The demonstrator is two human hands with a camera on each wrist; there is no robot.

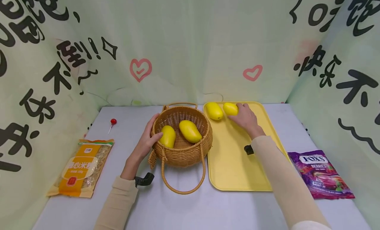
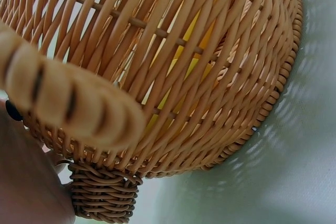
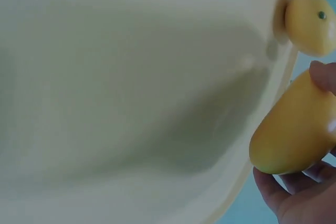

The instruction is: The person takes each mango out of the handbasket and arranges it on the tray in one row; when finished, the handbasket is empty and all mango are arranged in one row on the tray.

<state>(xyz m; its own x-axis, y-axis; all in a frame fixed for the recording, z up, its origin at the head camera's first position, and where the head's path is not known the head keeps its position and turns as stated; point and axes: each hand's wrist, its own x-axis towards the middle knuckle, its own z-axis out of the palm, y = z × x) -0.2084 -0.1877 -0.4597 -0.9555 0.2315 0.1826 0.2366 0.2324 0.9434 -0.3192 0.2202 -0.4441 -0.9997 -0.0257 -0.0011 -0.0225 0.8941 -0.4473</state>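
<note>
A round wicker basket [image 1: 190, 157] stands mid-table with two yellow mangoes inside, one mango [image 1: 168, 136] at its left and another mango [image 1: 190, 131] nearer the middle. My left hand [image 1: 147, 137] grips the basket's left rim, thumb over the edge. In the left wrist view the woven wall [image 2: 210, 93] fills most of the picture. At the far end of the yellow tray [image 1: 237, 164], my right hand [image 1: 245, 119] holds a mango [image 3: 296, 129] between thumb and fingers. Beside it on the tray lies another mango [image 1: 214, 111].
A bag of packaged food [image 1: 80, 169] lies at the left, with a red lollipop [image 1: 113, 121] behind it. To the tray's right is a purple candy bag [image 1: 322, 175]. The basket's front handle [image 1: 182, 191] hangs down onto the table, and printed curtains enclose the back and sides.
</note>
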